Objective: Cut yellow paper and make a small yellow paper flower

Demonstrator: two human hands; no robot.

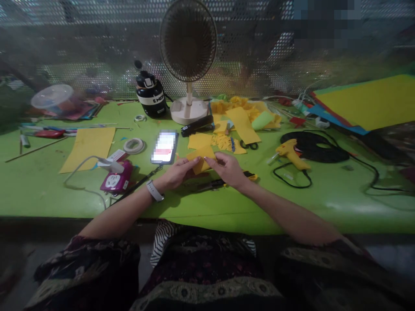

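Left fingers [190, 164], right fingers [214, 166], yellow paper [203, 152] pinched between them

From where I stand, the left grip [178, 173] and right grip [229, 169] cover the sides of the yellow paper piece [204, 152], so I can't tell whether it's folded. A dark tool [212, 185] lies partly hidden beneath the right grip; its kind escapes me. Just past the left grip, the phone [164, 147] has its screen blotted into squares, unreadable. Far off to the right grip's side, the stack of coloured sheets [369, 103] runs out of view. Well beyond the left grip, the plastic tub [55, 98] holds blurred contents.
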